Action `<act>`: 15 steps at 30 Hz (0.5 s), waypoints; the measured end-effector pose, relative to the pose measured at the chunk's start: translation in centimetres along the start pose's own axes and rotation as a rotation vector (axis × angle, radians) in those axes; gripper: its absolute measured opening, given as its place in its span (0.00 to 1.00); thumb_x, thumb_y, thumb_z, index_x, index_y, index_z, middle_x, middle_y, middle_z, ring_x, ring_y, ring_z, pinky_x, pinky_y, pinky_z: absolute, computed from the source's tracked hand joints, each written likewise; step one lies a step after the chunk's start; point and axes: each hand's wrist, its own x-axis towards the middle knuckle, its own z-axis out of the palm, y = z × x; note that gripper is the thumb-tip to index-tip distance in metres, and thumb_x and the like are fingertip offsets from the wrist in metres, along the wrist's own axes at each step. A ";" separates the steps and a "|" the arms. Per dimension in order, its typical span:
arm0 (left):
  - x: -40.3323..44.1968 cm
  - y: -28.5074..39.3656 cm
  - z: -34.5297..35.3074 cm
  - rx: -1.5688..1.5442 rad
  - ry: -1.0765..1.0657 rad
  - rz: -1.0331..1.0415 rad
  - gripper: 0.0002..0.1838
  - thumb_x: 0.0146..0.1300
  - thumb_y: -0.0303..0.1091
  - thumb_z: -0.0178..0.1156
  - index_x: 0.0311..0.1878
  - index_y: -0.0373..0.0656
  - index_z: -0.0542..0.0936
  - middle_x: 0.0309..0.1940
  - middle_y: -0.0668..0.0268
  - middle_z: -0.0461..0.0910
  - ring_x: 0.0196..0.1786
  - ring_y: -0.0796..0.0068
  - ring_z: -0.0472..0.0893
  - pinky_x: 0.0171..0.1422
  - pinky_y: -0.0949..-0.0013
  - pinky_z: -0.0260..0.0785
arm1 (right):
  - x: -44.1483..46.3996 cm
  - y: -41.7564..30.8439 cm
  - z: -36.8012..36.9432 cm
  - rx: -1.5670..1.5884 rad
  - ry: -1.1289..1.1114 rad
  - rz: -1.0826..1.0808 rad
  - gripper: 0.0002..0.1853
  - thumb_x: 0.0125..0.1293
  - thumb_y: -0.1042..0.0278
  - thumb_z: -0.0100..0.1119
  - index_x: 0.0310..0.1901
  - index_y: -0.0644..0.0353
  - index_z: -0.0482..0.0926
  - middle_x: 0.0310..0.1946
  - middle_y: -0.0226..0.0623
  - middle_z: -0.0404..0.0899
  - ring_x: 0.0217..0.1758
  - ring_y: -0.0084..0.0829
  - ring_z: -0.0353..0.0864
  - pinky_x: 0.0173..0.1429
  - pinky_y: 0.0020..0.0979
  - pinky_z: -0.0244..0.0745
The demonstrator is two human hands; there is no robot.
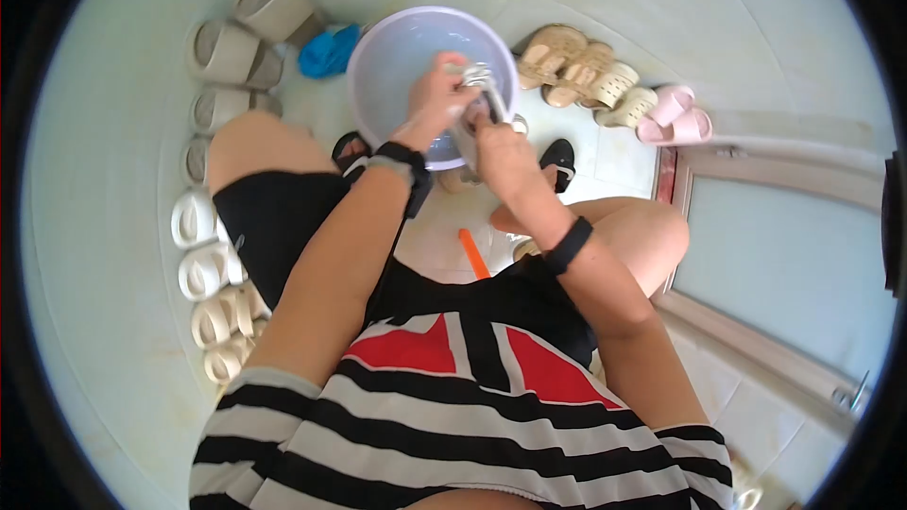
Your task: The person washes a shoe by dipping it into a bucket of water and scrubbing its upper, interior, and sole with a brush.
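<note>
Over the pale lavender basin point(361, 113), which holds bluish water, my two hands work close together. My right hand point(505, 153) is closed around the near end of a pale grey sandal point(493, 102) with a white upper part and a darker inside. At the sandal's far end, the fingers of my left hand point(437, 102) are bent and pressed on the whitish part. The sandal is tilted above the basin's right side, and my fingers hide much of it. Small details of it are blurred.
Pairs of slippers point(223, 52) line the left wall. More sandals point(557, 57) and pink slippers point(675, 116) stand at the back right. A blue plastic bundle point(328, 52) lies beside the basin. An orange stick point(474, 253) is between my legs. A framed door point(775, 246) stands right.
</note>
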 end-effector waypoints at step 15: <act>-3.7 -2.4 1.9 -1.390 0.042 -0.602 0.38 0.69 0.65 0.42 0.65 0.39 0.68 0.61 0.56 0.72 0.61 0.60 0.74 0.67 0.59 0.67 | -3.3 1.5 -3.7 1.108 -0.176 0.524 0.24 0.57 0.73 0.59 0.58 0.56 0.77 0.43 0.54 0.81 0.45 0.49 0.83 0.49 0.34 0.76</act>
